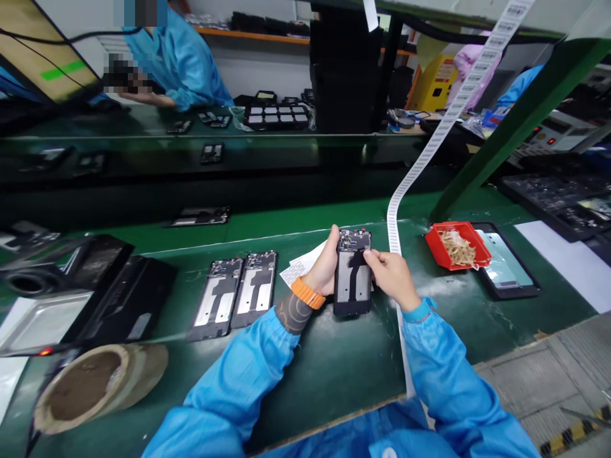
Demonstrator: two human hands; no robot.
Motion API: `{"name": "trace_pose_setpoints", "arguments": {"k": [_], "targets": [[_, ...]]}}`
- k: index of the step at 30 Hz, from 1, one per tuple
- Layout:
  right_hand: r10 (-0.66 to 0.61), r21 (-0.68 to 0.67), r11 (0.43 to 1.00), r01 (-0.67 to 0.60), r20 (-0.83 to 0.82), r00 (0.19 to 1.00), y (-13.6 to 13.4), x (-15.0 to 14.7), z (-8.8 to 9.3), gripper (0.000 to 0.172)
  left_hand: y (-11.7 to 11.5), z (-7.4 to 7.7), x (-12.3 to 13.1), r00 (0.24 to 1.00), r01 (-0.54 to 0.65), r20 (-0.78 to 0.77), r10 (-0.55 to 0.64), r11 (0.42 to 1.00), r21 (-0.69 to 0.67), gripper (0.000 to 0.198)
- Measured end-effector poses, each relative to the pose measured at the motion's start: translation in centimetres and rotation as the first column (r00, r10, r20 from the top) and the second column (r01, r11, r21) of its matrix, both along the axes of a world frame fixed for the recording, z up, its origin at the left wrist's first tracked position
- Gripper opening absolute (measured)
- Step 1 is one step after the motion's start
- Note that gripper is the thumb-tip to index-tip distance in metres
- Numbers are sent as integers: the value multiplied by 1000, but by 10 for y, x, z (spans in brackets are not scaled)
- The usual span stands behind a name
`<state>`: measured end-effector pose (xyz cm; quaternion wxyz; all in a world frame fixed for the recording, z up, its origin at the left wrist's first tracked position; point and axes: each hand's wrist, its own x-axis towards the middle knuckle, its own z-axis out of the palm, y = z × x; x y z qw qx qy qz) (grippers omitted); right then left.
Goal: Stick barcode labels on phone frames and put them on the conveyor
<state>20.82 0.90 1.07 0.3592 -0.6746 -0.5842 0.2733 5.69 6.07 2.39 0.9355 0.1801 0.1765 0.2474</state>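
Brown tape roll (95, 385) lies at the near left corner of the bench (334, 369), and two spare phone frames (254, 287) lie side by side left of the middle, probably queued within reach. Left hand (325, 267) grasps the held phone frame (353, 283) by its left edge, steadying it tilted up over the bench's middle, while the right hand (392, 278) pinches its upper right edge. White label strip (432, 137) hangs just beside, red tray (477, 245) further right; the strip's print is unreadable.
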Motion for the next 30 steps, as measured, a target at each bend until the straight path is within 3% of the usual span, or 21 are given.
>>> {"name": "trace_pose_setpoints", "arguments": {"k": [10, 14, 17, 19, 22, 27, 30], "targets": [[-79, -1, 997, 79, -49, 996, -2, 3, 9, 54, 0, -8, -1, 997, 75, -21, -77, 995, -72, 45], [-14, 77, 997, 31, -216, 976, 0, 5, 4, 32, 2, -5, 1, 999, -44, -23, 43, 998, -47, 46], [148, 119, 987, -113, -350, 925, 1, 6, -2, 58, 1, -1, 3, 994, -96, -58, 94, 995, -25, 50], [169, 94, 985, -143, -404, 899, 2, 7, -5, 64, 0, -1, 2, 994, -64, -85, 63, 998, -14, 45], [34, 108, 994, 7, -380, 924, 3, 4, -6, 53, -3, -5, 1, 994, 10, -105, -5, 999, 44, 44], [-105, 167, 969, 180, -379, 919, 11, 13, 2, 31, -11, -10, 2, 989, 40, -148, -8, 976, 216, 78], [-171, 266, 927, 262, -322, 931, 5, 45, 11, 25, -13, -6, 3, 976, 31, -217, 24, 968, 249, 67]]}}
